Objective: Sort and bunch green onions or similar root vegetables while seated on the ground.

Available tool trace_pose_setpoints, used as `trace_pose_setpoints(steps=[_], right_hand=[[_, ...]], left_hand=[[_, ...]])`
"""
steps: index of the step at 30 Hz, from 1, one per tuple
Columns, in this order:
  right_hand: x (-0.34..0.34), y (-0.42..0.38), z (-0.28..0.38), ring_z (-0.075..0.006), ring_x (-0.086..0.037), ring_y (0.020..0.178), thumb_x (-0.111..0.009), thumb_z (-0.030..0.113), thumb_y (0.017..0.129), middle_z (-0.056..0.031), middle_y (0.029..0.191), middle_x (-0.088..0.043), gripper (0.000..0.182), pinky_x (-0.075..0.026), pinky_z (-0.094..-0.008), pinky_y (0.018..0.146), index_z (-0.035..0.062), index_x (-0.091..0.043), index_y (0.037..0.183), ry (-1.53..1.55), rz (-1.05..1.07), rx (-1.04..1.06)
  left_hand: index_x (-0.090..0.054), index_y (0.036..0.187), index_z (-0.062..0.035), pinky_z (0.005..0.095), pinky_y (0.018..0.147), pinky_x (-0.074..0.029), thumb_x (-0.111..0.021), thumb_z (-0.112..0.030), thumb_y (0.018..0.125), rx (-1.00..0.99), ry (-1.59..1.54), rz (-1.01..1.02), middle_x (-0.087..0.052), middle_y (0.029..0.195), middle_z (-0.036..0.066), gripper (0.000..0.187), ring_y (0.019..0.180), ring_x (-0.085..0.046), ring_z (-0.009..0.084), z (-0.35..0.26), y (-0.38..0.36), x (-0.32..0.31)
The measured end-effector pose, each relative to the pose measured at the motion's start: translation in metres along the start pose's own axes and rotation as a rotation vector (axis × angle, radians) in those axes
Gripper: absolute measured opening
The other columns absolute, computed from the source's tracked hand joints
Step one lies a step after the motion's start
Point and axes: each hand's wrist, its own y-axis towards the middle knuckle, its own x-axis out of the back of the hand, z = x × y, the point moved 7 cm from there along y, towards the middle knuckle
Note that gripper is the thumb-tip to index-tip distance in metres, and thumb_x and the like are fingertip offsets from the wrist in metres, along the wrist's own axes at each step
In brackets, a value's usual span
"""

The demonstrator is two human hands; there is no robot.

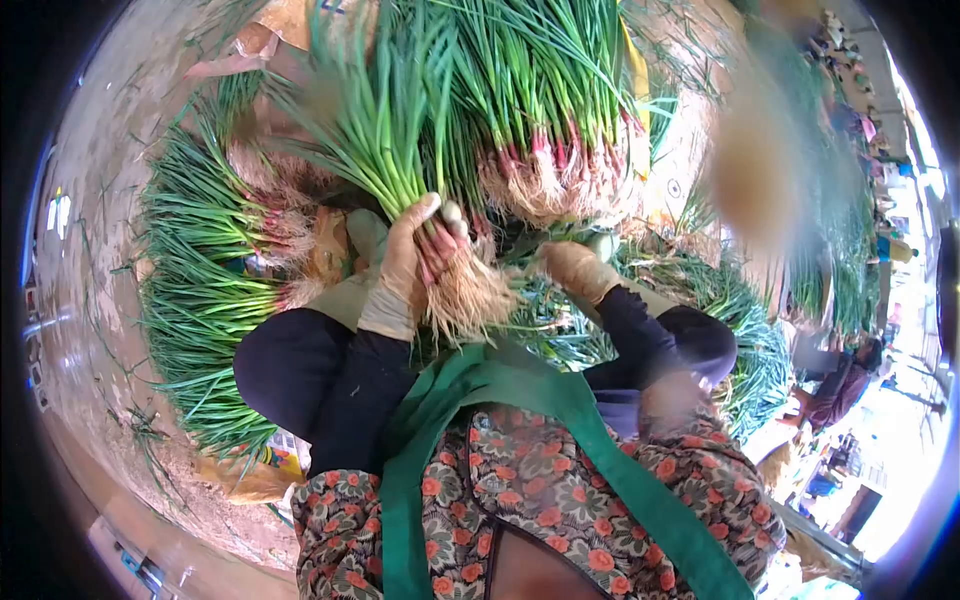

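My left hand (403,262), in a pale thin glove, grips a bunch of spring onions (432,240) near the base. Their green leaves point away from me and the stringy pale roots hang toward my lap. To the right of those roots is my right hand (578,270), also gloved, its fingers curled together; whether something small is in them I cannot make out. Beyond both hands stands a large pile of spring onions (560,130), pinkish bases and roots facing me. Loose green leaves (560,325) lie between my knees.
More spring onions (205,290) are stacked along the left on the dirty floor (105,200). Leaf litter (740,320) lies by my right knee. Another person (845,385) sits farther right. Blurred spots cover part of the upper right.
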Motion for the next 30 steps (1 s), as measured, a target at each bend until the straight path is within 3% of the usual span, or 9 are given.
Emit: trace_pose_setpoints(steps=[2,4,5,9,13,17,22,26,30], right_hand=[[0.016,-0.016,0.027,-0.0321,-0.062,0.087,-0.05,0.02,0.086,-0.0161,0.092,-0.064,0.026,-0.049,-0.0396,0.075,0.0053,-0.054,0.107,0.319,0.195,-0.038],[0.116,-0.014,0.059,-0.0265,-0.064,0.081,-0.051,0.018,0.087,-0.0152,0.088,-0.064,0.03,-0.051,-0.0385,0.065,0.007,-0.05,0.114,0.076,-0.222,-0.225],[0.142,-0.027,0.065,-0.0273,-0.064,0.075,-0.052,0.023,0.086,-0.0143,0.079,-0.065,0.024,-0.051,-0.0405,0.065,0.0053,-0.054,0.102,0.115,-0.981,0.196],[0.143,0.052,0.04,-0.0304,-0.064,0.071,-0.055,0.03,0.086,-0.0145,0.074,-0.065,0.026,-0.05,-0.0399,0.062,0.0043,-0.059,0.086,-0.207,-0.624,-0.22],[0.147,0.013,0.056,-0.0312,-0.063,0.069,-0.054,0.038,0.087,-0.0177,0.075,-0.064,0.037,-0.049,-0.0411,0.062,0.0016,-0.061,0.084,0.133,-0.65,-0.133],[0.101,-0.018,0.108,-0.028,-0.062,0.073,-0.052,0.025,0.09,-0.0169,0.085,-0.063,0.035,-0.049,-0.0368,0.064,0.0031,-0.052,0.117,0.256,-0.383,0.285],[0.133,-0.009,0.093,-0.0241,-0.058,0.074,-0.057,0.026,0.085,-0.0101,0.078,-0.058,0.026,-0.047,-0.0299,0.058,0.0035,-0.055,0.099,-0.067,-1.206,0.58],[0.09,0.066,0.078,-0.0158,-0.056,0.053,-0.057,0.025,0.085,-0.004,0.069,-0.058,0.019,-0.041,-0.0264,0.04,0.0064,-0.054,0.086,1.515,-0.337,-0.033],[0.005,0.111,0.046,-0.0124,-0.048,0.054,-0.046,0.043,0.091,0.001,0.063,-0.046,0.038,-0.044,-0.0314,0.056,0.0063,-0.056,0.091,1.41,-0.12,-0.047]], left_hand=[[-0.06,0.088,0.0001,0.0308,0.061,-0.049,-0.059,-0.032,0.083,0.06,-0.004,-0.054,-0.059,0.07,0.008,0.033,0.063,-0.056,0.0171,0.002,0.0,0.001],[-0.057,0.099,0.0012,0.0366,0.063,-0.052,-0.058,-0.024,0.084,0.072,-0.058,-0.035,-0.063,0.084,0.009,0.029,0.065,-0.058,0.0178,0.012,0.014,0.018],[-0.056,0.103,0.0002,0.0359,0.065,-0.052,-0.058,-0.023,0.085,0.149,-0.028,-0.049,-0.063,0.088,0.009,0.029,0.066,-0.058,0.0184,0.025,0.025,0.045],[-0.055,0.1,0.0003,0.033,0.067,-0.05,-0.057,-0.02,0.085,0.134,-0.051,0.054,-0.062,0.084,0.007,0.025,0.065,-0.057,0.0183,0.026,0.022,0.03],[-0.056,0.101,0.0014,0.025,0.055,-0.045,-0.057,-0.021,0.085,0.291,-0.066,0.02,-0.06,0.078,0.005,0.028,0.055,-0.052,0.013,0.035,0.017,0.03],[-0.058,0.101,0.0018,0.017,0.037,-0.033,-0.058,-0.024,0.084,0.211,0.224,-0.065,-0.054,0.067,0.002,0.031,0.045,-0.043,0.0058,0.031,0.012,0.024],[-0.059,0.09,0.0029,0.0325,0.045,-0.048,-0.059,-0.027,0.083,0.284,0.172,-0.023,-0.059,0.058,0.015,0.031,0.046,-0.056,0.0237,0.041,0.023,0.038],[-0.059,0.087,0.0022,0.0307,0.048,-0.047,-0.059,-0.027,0.083,0.156,0.219,-0.141,-0.059,0.061,0.014,0.03,0.05,-0.056,0.0224,0.045,0.019,0.04],[-0.056,0.085,-0.0011,0.0137,0.036,-0.033,-0.061,-0.029,0.083,0.198,0.04,-0.053,-0.056,0.069,0.01,0.028,0.043,-0.042,0.0041,0.037,0.016,0.028]])
